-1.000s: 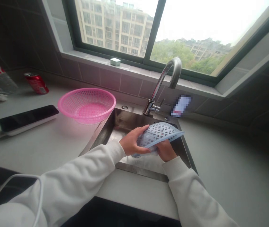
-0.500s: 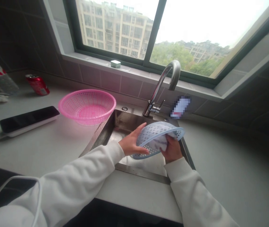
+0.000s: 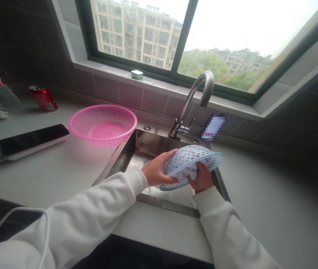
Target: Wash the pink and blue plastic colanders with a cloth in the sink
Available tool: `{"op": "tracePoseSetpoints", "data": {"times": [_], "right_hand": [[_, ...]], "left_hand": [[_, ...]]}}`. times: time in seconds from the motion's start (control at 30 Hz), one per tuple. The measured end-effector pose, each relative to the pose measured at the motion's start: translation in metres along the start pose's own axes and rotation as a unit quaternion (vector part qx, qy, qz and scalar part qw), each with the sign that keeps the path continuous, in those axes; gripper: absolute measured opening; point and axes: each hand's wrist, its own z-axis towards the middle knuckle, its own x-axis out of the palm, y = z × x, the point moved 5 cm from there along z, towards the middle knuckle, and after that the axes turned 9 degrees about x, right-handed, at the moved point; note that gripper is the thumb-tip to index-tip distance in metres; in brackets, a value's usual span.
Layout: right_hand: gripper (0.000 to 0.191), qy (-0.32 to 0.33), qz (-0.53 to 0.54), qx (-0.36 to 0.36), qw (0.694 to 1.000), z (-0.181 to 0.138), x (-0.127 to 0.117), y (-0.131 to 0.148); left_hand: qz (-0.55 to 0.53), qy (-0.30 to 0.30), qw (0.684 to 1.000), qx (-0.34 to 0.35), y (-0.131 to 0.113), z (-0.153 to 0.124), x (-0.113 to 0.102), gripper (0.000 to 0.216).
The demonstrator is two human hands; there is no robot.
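I hold a light blue perforated plastic basket (image 3: 191, 158) tilted over the steel sink (image 3: 125, 155). My left hand (image 3: 157, 172) grips the basket's near left rim, thumb under and fingers over it. My right hand (image 3: 202, 177) is inside the basket, fingers closed on a white cloth (image 3: 190, 171) pressed against its inner wall. Both arms wear white sleeves.
A curved metal tap (image 3: 195, 97) stands behind the sink. A pink perforated basket (image 3: 102, 125) sits on the counter to the left, with a black and white flat device (image 3: 30, 140) and a red can (image 3: 43, 98) farther left. Grey counter (image 3: 273, 198) stretches to the right.
The blue basket has tipped from mouth-down to showing its inside toward me. My right hand with the cloth moved from beneath the rim into the basket.
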Motion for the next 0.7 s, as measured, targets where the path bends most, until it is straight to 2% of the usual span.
{"op": "tracePoseSetpoints", "data": {"times": [0.13, 0.23, 0.33, 0.53, 0.6, 0.7], "right_hand": [[0.034, 0.058, 0.038, 0.051, 0.996, -0.002, 0.028, -0.012], [0.037, 0.015, 0.121, 0.046, 0.991, 0.001, 0.025, -0.005], [0.037, -0.018, 0.148, 0.021, 0.989, 0.003, 0.017, 0.006], [0.031, 0.1, 0.05, 0.05, 0.992, -0.003, 0.036, 0.003], [0.026, 0.078, 0.018, 0.015, 0.997, -0.004, 0.028, 0.008], [0.029, 0.0, -0.015, -0.042, 0.999, -0.005, 0.006, 0.019]], "left_hand": [[-0.01, -0.021, 1.0, 0.012, 0.007, 0.0, -0.001, 0.118], [-0.03, -0.026, 0.999, 0.014, 0.014, 0.0, -0.003, 0.136], [-0.016, 0.001, 1.0, -0.008, 0.015, 0.0, 0.001, 0.135], [0.005, 0.007, 1.0, 0.006, 0.008, -0.002, 0.002, 0.116], [0.026, 0.007, 1.0, 0.01, 0.006, -0.001, 0.001, 0.113], [0.038, 0.013, 0.999, 0.014, 0.0, 0.0, 0.0, 0.111]]}}
